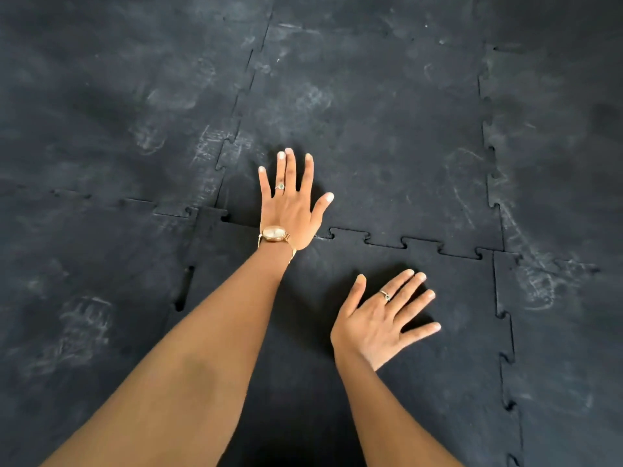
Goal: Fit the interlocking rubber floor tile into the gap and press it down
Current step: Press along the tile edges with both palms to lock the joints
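A black interlocking rubber tile (pixel 448 332) lies in the gap at the lower middle, its toothed edges meeting the tiles around it. My left hand (pixel 291 203) lies flat, fingers spread, across the far seam near the tile's far-left corner; its wrist carries a gold watch. My right hand (pixel 381 318) rests flat on the tile's top, fingers spread, a ring on one finger. The far seam (pixel 421 246) shows a thin dark line. On the left seam a narrow slot (pixel 183 288) stays open between the tiles.
Black puzzle-edged rubber tiles (pixel 371 112) cover the whole floor, marked with pale dusty shoe prints (pixel 84 325). A long seam (pixel 492 163) runs up the right side. Both bare forearms reach in from the bottom edge.
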